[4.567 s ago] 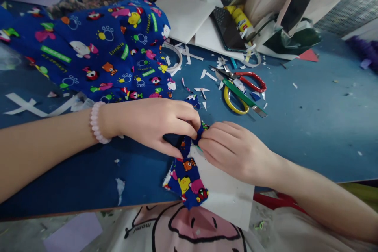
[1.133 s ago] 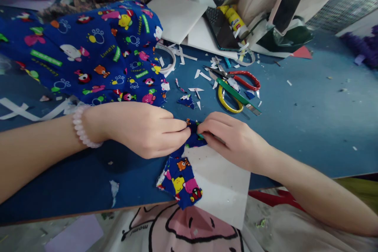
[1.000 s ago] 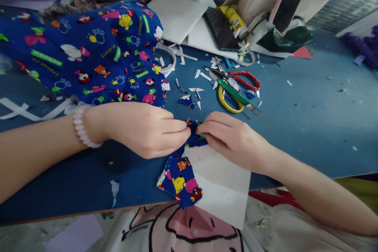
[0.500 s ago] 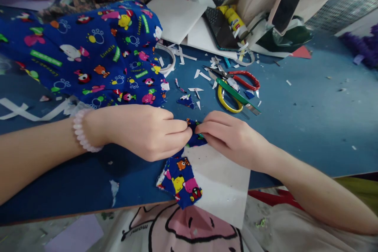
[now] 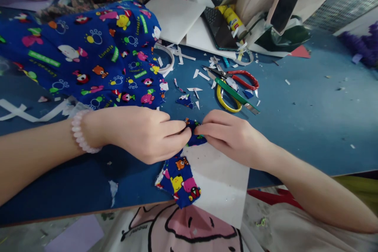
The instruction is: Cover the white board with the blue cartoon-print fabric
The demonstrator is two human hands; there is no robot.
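Both hands meet over a small strip of blue printed fabric (image 5: 180, 183) with cartoon animals on it. My left hand (image 5: 147, 134), with a pale bead bracelet at the wrist, pinches the strip's upper part from the left. From the right, my right hand (image 5: 232, 138) pinches the same part, its fingertips close to the left ones. The lower end of the strip hangs down over a white sheet (image 5: 220, 181) at the table's front edge. My fingers partly hide the fabric between them.
A large piece of the same blue fabric (image 5: 97, 55) covers the left. Behind my hands lie scissors (image 5: 242, 80), a green-handled cutter (image 5: 233, 92), a tape roll (image 5: 168, 61), and paper and fabric scraps (image 5: 184, 100). Farther back are a dark phone (image 5: 220, 29) and a yellow tube (image 5: 233, 21).
Almost nothing differs. The whole view has shifted very slightly to the left, and both hands keep their pinch on the fabric strip.
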